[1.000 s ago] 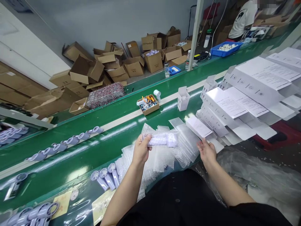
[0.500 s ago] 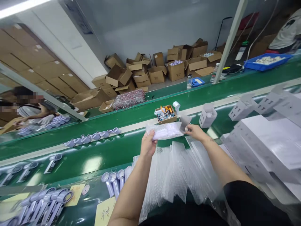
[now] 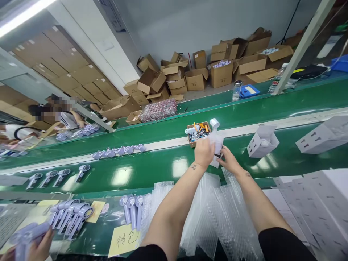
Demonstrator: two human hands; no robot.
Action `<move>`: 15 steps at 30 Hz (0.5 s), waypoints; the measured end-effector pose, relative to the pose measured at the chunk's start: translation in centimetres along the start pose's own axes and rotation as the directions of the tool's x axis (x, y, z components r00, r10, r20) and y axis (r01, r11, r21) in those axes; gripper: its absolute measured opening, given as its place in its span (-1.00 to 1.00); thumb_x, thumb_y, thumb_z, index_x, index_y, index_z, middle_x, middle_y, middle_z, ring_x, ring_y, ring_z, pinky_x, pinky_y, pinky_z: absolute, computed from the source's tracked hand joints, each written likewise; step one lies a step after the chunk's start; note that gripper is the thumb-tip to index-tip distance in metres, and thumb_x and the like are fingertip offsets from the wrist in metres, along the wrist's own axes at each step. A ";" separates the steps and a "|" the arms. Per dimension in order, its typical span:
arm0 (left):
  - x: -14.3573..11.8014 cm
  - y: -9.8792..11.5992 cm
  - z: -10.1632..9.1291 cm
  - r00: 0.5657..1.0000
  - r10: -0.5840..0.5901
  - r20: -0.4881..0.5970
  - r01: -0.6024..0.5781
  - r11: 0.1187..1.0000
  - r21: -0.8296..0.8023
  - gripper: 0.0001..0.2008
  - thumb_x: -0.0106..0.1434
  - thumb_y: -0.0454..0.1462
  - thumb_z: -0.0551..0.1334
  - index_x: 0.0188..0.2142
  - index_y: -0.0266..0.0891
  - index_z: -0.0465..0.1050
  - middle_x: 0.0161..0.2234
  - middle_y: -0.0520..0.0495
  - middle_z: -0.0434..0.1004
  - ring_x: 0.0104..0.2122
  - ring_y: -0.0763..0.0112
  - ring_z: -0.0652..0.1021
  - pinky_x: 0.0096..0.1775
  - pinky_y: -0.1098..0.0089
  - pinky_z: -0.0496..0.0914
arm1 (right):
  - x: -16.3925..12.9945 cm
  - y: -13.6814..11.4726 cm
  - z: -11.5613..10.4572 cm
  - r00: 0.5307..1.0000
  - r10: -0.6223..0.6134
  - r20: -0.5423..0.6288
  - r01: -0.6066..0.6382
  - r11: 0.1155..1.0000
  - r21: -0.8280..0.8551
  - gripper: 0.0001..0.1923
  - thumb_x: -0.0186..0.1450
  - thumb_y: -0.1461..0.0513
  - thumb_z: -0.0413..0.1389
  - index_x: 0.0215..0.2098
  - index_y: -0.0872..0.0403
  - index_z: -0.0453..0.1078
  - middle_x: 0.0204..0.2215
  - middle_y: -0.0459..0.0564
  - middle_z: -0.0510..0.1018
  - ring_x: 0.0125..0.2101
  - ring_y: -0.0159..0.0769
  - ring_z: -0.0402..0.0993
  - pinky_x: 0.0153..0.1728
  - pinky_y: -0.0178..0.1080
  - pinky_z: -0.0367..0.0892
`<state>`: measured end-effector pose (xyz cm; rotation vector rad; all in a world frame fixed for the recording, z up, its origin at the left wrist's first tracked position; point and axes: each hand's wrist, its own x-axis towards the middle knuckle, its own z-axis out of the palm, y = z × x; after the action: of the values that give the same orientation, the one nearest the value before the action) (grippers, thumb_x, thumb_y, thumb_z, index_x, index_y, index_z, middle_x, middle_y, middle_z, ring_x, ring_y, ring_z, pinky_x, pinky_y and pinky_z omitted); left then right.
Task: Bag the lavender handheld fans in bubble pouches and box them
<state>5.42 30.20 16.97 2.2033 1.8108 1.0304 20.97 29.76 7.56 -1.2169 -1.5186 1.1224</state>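
Observation:
My left hand (image 3: 203, 152) is closed around a clear bubble-wrap pouch (image 3: 216, 140) with something pale inside, partly hidden by the fingers. My right hand (image 3: 230, 159) grips a small white box (image 3: 214, 162) just below the pouch. Pouch and box meet between my hands; how far one sits inside the other cannot be made out. Under my forearms lies a spread of bubble-wrap bags (image 3: 206, 210). Three lavender handheld fans (image 3: 132, 210) lie to their left, above a yellow handwritten note (image 3: 123, 240).
Beyond my hands stands a carton of small parts (image 3: 192, 142) beside an upright fan (image 3: 214, 124). An open white box (image 3: 262, 141) sits on the green conveyor (image 3: 154, 163); stacked white boxes (image 3: 326, 195) fill the right. Another person's hands (image 3: 40, 243) hold fans at lower left.
The pouch has gone from lying level to upright against the white box, and my left hand has moved right. My view has shifted left. Another person's hands have appeared at lower left.

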 end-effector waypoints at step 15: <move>-5.7 0.4 1.8 0.817 0.171 0.550 -0.352 0.904 0.242 -0.64 0.28 -0.22 0.11 0.07 -0.15 0.28 0.08 -0.18 0.33 0.20 -0.09 0.10 0.10 -0.15 0.00 | -1.0 1.1 -1.2 0.995 0.084 -0.048 -0.084 0.996 0.014 -0.32 -0.08 0.23 0.30 0.00 0.02 0.20 -0.07 0.08 0.40 -0.15 -0.07 0.40 -0.09 0.01 0.32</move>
<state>6.43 25.55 13.37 2.6453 1.5338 0.0937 22.48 29.07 6.70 -1.3011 -1.4337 1.1467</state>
